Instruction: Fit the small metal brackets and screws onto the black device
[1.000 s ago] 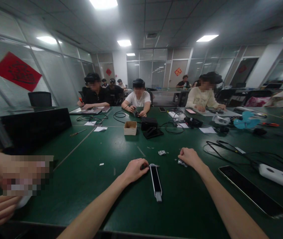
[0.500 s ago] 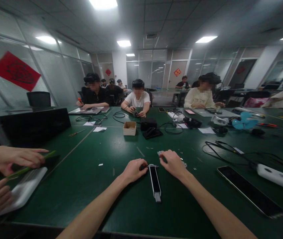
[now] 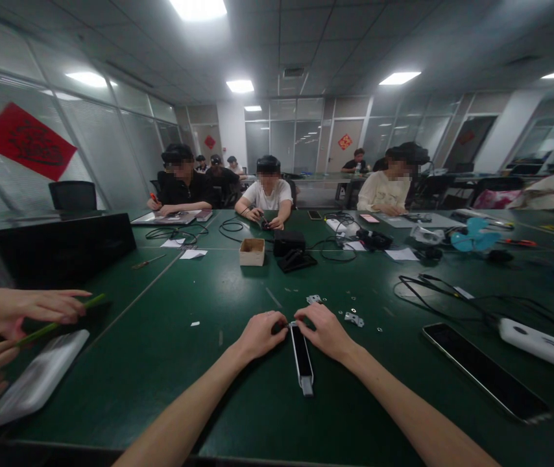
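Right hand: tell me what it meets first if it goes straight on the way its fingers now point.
The upper end of the slim white-edged black device. The fingertips of the right hand sit at that end, though from this view I can't be sure they touch it.

green table (image 3: 160,389); metal brackets (image 3: 353,319), power strip (image 3: 542,347), cardboard box (image 3: 252,251)
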Tool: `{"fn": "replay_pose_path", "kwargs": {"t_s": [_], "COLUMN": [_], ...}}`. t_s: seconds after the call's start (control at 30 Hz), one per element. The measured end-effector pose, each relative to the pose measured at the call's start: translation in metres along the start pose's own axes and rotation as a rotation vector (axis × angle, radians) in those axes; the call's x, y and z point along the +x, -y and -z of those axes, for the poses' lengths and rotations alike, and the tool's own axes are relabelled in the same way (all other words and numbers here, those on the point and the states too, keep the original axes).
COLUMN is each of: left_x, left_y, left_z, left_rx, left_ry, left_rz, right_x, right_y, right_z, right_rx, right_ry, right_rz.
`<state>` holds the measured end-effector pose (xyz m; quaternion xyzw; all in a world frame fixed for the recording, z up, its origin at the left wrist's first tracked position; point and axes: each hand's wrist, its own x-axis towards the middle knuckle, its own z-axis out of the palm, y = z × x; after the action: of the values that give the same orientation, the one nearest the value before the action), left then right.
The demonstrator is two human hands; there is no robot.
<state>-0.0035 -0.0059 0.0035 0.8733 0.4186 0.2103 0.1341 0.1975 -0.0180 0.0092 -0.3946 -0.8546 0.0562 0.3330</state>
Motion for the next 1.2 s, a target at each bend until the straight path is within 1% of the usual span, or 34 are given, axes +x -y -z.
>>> {"fn": "replay_pose_path", "kwargs": {"t_s": [0.13,0.3,0.4,0.53,0.73,0.87,1.0,1.2], "left_x": [0.0,-0.002,-0.002,-0.002,-0.001,-0.001,-0.001,-0.001], "left_y": [-0.001,-0.005,-0.007,-0.006,-0.002,-0.001,-0.001,0.0], "left_z": [0.001,0.002,0.002,-0.002,-0.009,-0.009,-0.008,-0.01], "left_rx": [-0.006,-0.017,-0.066,-0.102,-0.117,-0.126,-0.137,-0.133], "left_ry": [-0.004,-0.099,-0.138,-0.171,-0.199,-0.21,-0.208,-0.211], "left_rz": [-0.009,0.013,-0.055,-0.144,-0.166,-0.153,-0.176,-0.197], "right_x": [-0.001,-0.001,-0.001,-0.003,-0.004,-0.003,-0.004,-0.005], "right_y": [-0.004,-0.004,-0.002,-0.001,0.0,0.001,0.0,-0.005], "right_z": [-0.003,-0.004,-0.003,-0.006,-0.01,-0.009,-0.009,-0.016], "right_rx": [0.047,0.056,0.092,0.165,0.226,0.251,0.271,0.312], "right_ry": [-0.015,-0.04,-0.036,-0.06,-0.07,-0.068,-0.072,-0.069], "right_rz": [-0.025,-0.022,-0.005,-0.041,-0.073,-0.085,-0.106,-0.14]}}
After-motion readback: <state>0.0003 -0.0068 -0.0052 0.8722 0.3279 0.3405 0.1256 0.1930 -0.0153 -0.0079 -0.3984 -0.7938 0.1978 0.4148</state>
